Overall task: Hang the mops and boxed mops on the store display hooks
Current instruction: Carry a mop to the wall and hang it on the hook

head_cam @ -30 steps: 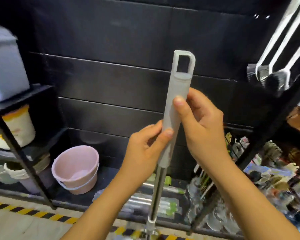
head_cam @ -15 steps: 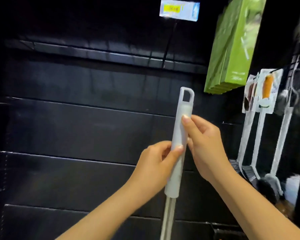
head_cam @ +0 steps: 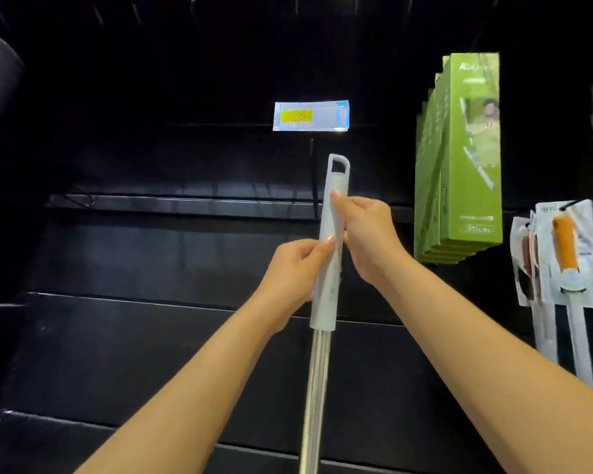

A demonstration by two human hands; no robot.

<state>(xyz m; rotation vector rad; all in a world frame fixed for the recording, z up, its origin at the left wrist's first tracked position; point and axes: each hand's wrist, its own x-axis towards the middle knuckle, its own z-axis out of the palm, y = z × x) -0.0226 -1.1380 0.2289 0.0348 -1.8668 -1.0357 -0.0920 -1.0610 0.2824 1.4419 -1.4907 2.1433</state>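
Gripping the mop (head_cam: 331, 254) with both hands, you hold it upright in front of the black slat wall (head_cam: 144, 261). Your left hand (head_cam: 293, 268) is curled round the pale grey grip sleeve from the left, with the thumb tip pressed on its front face about midway up. Your right hand (head_cam: 367, 234) grips the same sleeve higher up from the right, with 1 fingertip laid on the front near the top. The 2 hands sit close together on opposite sides of the sleeve. Above the right hand the sleeve ends in a hanging loop (head_cam: 338, 164), which is free and touches nothing. Below the sleeve the bright metal shaft (head_cam: 314, 398) runs down and out of the bottom edge of the view. A price label (head_cam: 310, 115), pale blue with a yellow patch, sits above the loop and slightly to its left, apart from it. A thin dark rod (head_cam: 313, 179) runs down from beneath the label, just left of the loop; whether it is a hook cannot be told. To the right, a row of green boxed mops (head_cam: 466, 159) hangs on the wall, marked 35cm near the bottom, apart from your right hand. Further right hang packaged brushes (head_cam: 565, 254), 1 with an orange part behind clear film.
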